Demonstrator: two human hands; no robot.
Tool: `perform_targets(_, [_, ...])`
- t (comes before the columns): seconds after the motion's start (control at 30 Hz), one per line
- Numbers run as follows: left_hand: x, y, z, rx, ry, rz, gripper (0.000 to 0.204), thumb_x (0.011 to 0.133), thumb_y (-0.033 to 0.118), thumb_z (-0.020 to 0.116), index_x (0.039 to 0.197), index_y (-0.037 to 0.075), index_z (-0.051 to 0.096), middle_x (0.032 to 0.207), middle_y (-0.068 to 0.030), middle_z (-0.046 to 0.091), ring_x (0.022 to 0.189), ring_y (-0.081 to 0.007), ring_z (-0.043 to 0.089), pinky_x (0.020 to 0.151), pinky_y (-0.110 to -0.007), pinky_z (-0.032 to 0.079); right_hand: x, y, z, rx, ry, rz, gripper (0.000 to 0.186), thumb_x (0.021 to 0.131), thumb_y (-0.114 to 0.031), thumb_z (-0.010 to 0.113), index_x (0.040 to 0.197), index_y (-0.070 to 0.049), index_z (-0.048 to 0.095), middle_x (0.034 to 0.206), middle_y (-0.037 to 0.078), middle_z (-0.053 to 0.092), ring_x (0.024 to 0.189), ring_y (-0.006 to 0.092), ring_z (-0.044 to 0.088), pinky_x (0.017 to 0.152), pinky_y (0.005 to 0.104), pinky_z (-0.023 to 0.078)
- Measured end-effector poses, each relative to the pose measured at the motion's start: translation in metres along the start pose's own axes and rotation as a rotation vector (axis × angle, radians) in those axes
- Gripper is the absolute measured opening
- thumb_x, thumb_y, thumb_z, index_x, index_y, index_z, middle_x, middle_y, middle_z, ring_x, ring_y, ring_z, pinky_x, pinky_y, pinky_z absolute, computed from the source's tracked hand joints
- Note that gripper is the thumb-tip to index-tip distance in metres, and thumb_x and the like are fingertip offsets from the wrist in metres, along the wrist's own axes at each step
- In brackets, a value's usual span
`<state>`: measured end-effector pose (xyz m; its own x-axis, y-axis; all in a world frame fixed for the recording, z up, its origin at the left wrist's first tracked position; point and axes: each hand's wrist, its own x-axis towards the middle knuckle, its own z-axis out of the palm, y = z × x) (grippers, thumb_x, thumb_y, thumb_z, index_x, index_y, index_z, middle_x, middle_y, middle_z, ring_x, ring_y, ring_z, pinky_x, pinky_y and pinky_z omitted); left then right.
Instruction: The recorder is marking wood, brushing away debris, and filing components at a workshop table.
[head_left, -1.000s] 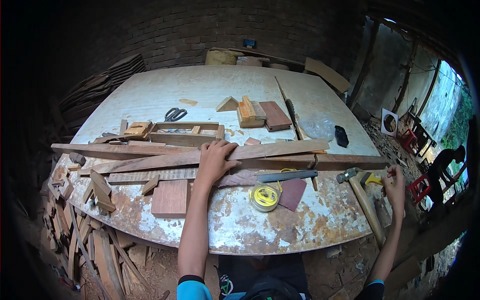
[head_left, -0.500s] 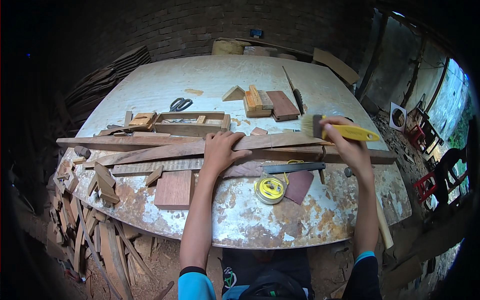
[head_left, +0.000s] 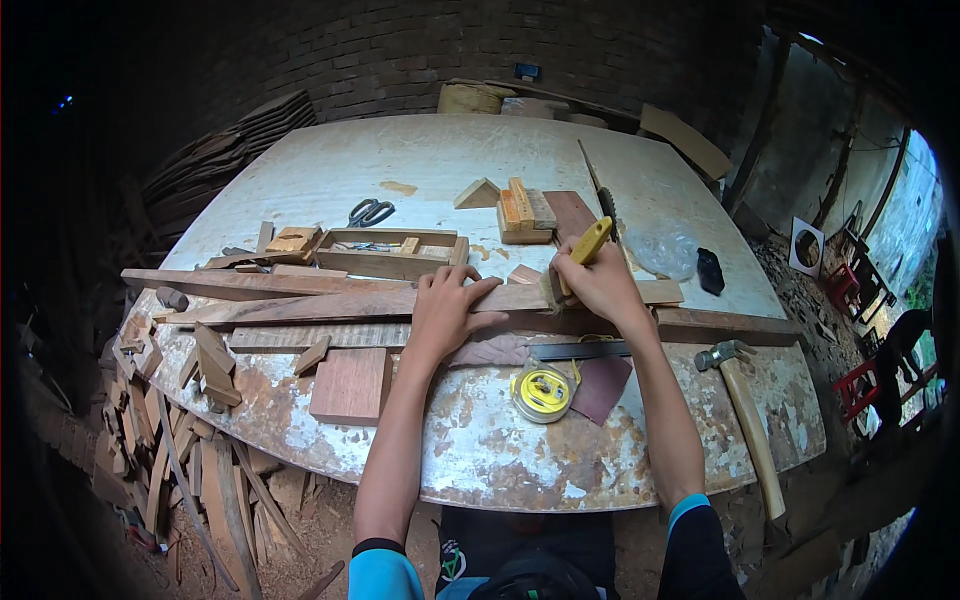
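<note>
My left hand (head_left: 447, 310) presses flat on a long wooden plank (head_left: 330, 303) that lies across the worn white table (head_left: 400, 170). My right hand (head_left: 597, 285) grips the yellow handle of a hand saw (head_left: 592, 240), whose blade (head_left: 598, 195) runs away from me over the plank's right part. More long planks (head_left: 240, 283) lie beside it. A yellow tape measure (head_left: 541, 388) and a dark red square of sandpaper (head_left: 604, 387) sit just below my hands.
A hammer (head_left: 745, 410) lies at the table's right edge. A square wood block (head_left: 350, 385), a shallow wooden tray (head_left: 390, 252), scissors (head_left: 370, 212) and stacked blocks (head_left: 525, 212) are on the table. Wood offcuts (head_left: 150, 440) pile up at the left. A metal ruler (head_left: 580, 350) lies under my right wrist.
My right hand came in from the table's right edge with the yellow-handled saw and set it on the plank. My left hand stayed pressed on the plank.
</note>
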<state>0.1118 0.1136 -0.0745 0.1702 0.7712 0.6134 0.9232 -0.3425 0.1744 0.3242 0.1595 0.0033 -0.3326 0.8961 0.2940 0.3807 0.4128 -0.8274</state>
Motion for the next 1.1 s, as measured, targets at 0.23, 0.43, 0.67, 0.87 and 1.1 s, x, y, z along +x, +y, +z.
perform_targets(0.23, [0.002, -0.001, -0.002, 0.039, -0.061, -0.097, 0.050, 0.070, 0.048, 0.069, 0.109, 0.016, 0.067, 0.109, -0.0111, 0.052, 0.101, -0.0263, 0.050, 0.082, -0.038, 0.038, 0.005, 0.002, 0.009, -0.187, -0.043, -0.190, 0.030, 0.081, -0.022, 0.055, 0.079, 0.007, 0.061, 0.070, 0.023, 0.063, 0.065, 0.0355, 0.062, 0.066, 0.0381, 0.049])
perform_targets(0.43, [0.000, -0.007, 0.005, 0.048, 0.086, 0.008, 0.043, 0.073, 0.045, 0.067, 0.107, 0.017, 0.067, 0.101, -0.0122, 0.056, 0.099, -0.0269, 0.051, 0.081, -0.038, 0.038, -0.023, -0.067, 0.038, -0.053, -0.199, -0.308, 0.019, 0.082, -0.014, 0.055, 0.077, 0.003, 0.062, 0.060, 0.007, 0.056, 0.054, 0.0131, 0.052, 0.052, 0.0286, 0.041])
perform_targets(0.67, [0.004, 0.002, 0.017, 0.092, 0.018, 0.002, 0.053, 0.073, 0.056, 0.063, 0.115, 0.025, 0.062, 0.100, -0.0071, 0.054, 0.097, -0.0254, 0.049, 0.082, -0.040, 0.037, -0.018, -0.104, 0.180, -0.455, -0.777, -0.692, 0.069, 0.059, -0.059, 0.076, 0.092, 0.001, 0.063, 0.081, 0.018, 0.065, 0.079, 0.0315, 0.064, 0.074, 0.0388, 0.052])
perform_targets(0.87, [-0.004, 0.003, 0.015, 0.145, 0.021, -0.017, 0.050, 0.073, 0.056, 0.063, 0.112, 0.025, 0.064, 0.097, -0.0055, 0.053, 0.094, -0.0244, 0.049, 0.079, -0.040, 0.036, -0.029, -0.084, 0.203, -0.368, -0.768, -0.584, 0.065, 0.051, -0.037, 0.077, 0.099, 0.000, 0.056, 0.092, 0.020, 0.063, 0.090, 0.0357, 0.062, 0.074, 0.0412, 0.050])
perform_targets(1.1, [-0.009, -0.007, 0.026, -0.413, 0.060, -0.093, 0.053, 0.074, 0.053, 0.064, 0.117, 0.022, 0.062, 0.106, -0.0097, 0.054, 0.096, -0.0258, 0.051, 0.082, -0.040, 0.038, -0.026, -0.122, 0.065, -0.321, -0.540, -0.406, 0.079, 0.057, -0.050, 0.071, 0.114, 0.001, 0.053, 0.095, 0.020, 0.062, 0.085, 0.0324, 0.063, 0.071, 0.0411, 0.050])
